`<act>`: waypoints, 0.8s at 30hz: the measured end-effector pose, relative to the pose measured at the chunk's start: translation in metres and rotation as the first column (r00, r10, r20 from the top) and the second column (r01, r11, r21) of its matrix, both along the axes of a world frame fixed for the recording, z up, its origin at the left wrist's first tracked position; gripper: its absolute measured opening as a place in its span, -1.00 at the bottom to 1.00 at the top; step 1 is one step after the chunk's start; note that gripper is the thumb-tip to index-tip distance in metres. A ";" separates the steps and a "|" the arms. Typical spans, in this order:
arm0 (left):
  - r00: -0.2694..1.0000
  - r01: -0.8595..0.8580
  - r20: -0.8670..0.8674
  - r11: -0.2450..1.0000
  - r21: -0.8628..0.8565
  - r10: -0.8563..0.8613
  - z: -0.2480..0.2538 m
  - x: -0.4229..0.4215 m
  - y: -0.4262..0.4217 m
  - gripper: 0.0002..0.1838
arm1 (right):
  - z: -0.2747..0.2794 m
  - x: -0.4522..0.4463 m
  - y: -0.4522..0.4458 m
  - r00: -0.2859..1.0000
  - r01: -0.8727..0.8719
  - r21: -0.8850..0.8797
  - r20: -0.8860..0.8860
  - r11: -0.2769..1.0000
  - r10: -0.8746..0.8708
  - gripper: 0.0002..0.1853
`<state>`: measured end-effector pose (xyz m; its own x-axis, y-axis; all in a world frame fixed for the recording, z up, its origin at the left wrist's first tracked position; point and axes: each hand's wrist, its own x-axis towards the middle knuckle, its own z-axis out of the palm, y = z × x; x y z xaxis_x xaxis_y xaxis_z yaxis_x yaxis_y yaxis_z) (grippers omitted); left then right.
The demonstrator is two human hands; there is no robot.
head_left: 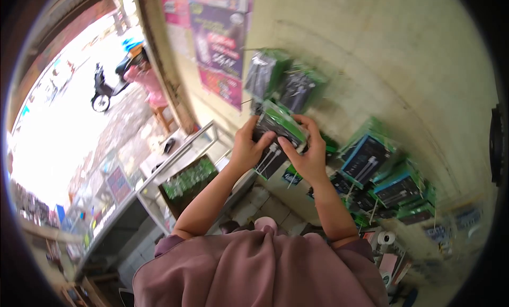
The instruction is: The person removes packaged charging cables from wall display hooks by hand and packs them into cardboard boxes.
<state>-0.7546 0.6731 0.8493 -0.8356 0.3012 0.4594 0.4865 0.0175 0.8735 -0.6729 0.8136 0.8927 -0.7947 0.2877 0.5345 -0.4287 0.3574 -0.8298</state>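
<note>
Between both hands I hold a boxed charging cable (269,161), a dark box with green edging and a white cable pictured on its front. My left hand (247,146) grips its left side with the thumb across the front. My right hand (310,150) closes round the right side, its thumb near the other one. Clear plastic seems to wrap the top part, and I cannot make out whether it is one pack or a stack. Just behind and above, similar green and black packs (302,88) hang on the wall.
More hanging cable boxes (366,161) cover the wall at right. Posters (218,42) are at upper left. A glass display case (177,166) stands left of my arms. Outside the doorway are a seated person in pink (146,84) and a motorbike (108,90). A white roll (387,237) sits lower right.
</note>
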 end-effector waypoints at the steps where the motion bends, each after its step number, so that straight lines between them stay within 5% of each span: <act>1: 1.000 0.020 -0.015 0.999 -0.027 -0.020 -0.017 -0.003 -0.015 -0.57 | -0.005 -0.001 -0.004 0.994 -0.053 0.078 0.101 0.996 0.044 -0.58; 4: 0.997 0.009 0.080 0.995 -0.098 -0.001 -0.060 0.001 -0.059 -0.47 | -0.042 -0.019 -0.017 0.903 -0.314 0.227 0.371 0.922 0.216 -0.54; 6: 0.892 -0.439 -0.264 0.844 -0.307 0.368 -0.104 0.001 -0.081 -0.40 | -0.092 -0.044 -0.043 0.913 -0.348 0.264 0.313 0.900 0.261 -0.55; 7: 0.812 -0.580 -0.202 0.721 -0.378 0.547 -0.116 0.010 -0.087 -0.39 | -0.130 -0.056 -0.057 0.920 -0.299 0.283 0.338 0.912 0.197 -0.56; 11: 0.652 -0.616 -0.022 0.514 -0.597 0.758 -0.218 0.023 -0.113 -0.40 | -0.258 -0.082 -0.128 0.855 -0.229 0.188 0.508 0.955 0.105 -0.57; 13: 0.612 -0.423 0.474 0.769 -0.480 0.633 -0.285 0.018 -0.126 -0.37 | -0.310 -0.088 -0.154 0.803 -0.258 0.149 0.582 0.955 0.127 -0.58; 16: 0.480 -0.344 0.676 0.829 -0.441 0.559 -0.362 0.000 -0.137 -0.32 | -0.385 -0.097 -0.177 0.819 -0.245 0.126 0.558 0.961 0.135 -0.58; 19: 0.429 -0.317 0.742 0.855 -0.410 0.515 -0.429 -0.013 -0.137 -0.30 | -0.450 -0.104 -0.178 0.869 -0.199 0.306 0.495 0.931 0.022 -0.57; 24: 0.420 -0.252 0.796 0.899 -0.358 0.435 -0.478 -0.034 -0.130 -0.32 | -0.495 -0.117 -0.171 0.586 -0.408 0.166 0.802 0.898 0.118 -0.57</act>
<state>-0.7890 0.5433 0.3710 -0.8273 -0.1156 -0.5497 -0.5617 0.1837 0.8067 -0.7900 0.6422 0.3981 -0.9572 -0.0622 -0.2825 0.1842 0.6220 -0.7611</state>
